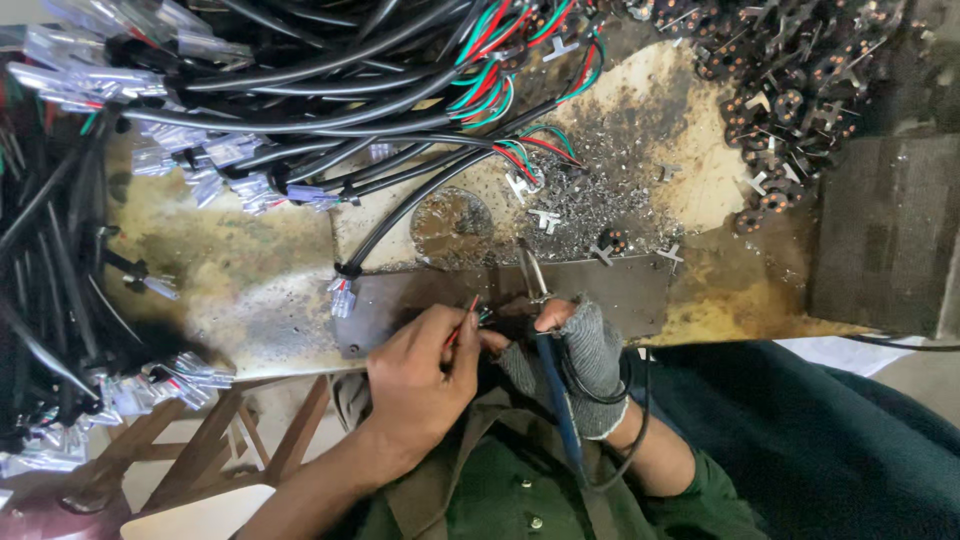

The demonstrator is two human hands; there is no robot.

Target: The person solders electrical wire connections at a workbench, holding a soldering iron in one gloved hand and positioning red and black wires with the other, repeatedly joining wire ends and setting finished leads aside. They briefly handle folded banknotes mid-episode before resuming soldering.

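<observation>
1. Red and green thin wire ends [476, 314] sit pinched between the fingertips of the bare left hand [420, 375], at the near edge of the stained, worn desk [250, 270].
2. Right hand [585, 360], in a grey fingerless knit glove, is closed around a blue-handled soldering iron [555, 385], just beside the wires.
3. Black cables [330, 90] lie piled farther back; small black connector parts [800, 80] are heaped at the far right.
</observation>
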